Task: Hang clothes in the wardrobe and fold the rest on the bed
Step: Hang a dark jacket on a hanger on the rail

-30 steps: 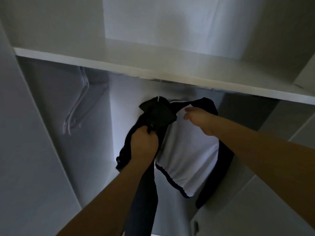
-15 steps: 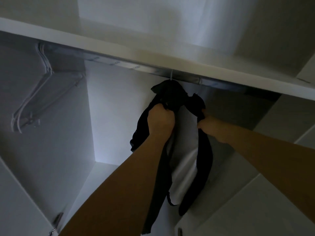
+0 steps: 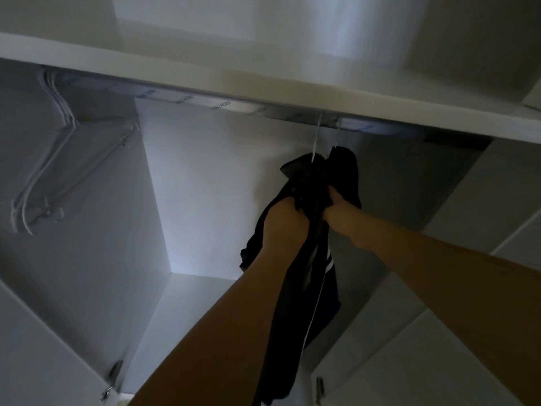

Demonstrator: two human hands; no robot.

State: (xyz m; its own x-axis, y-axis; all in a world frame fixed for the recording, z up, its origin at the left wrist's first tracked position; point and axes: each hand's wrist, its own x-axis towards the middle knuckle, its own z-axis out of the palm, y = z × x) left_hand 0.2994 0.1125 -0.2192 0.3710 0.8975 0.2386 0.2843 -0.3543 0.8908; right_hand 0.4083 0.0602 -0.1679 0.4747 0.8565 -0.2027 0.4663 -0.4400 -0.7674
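A dark garment with white trim hangs from white hanger hooks that reach up to the wardrobe rail under the shelf. A second dark piece hangs just to its right. My left hand grips the bunched dark cloth from the left. Close beside it, my right hand grips the cloth from the right. Both hands sit just below the hangers' necks. How many garments there are is hard to tell in the dim light.
Several white empty hangers hang at the rail's left end. A white shelf runs above the rail. Wardrobe doors stand open, with hinges at lower left and lower right.
The view has tilted up, showing more of the rail. The garment has turned edge-on so its white panel no longer shows, and my hands have come together on the bunched cloth.
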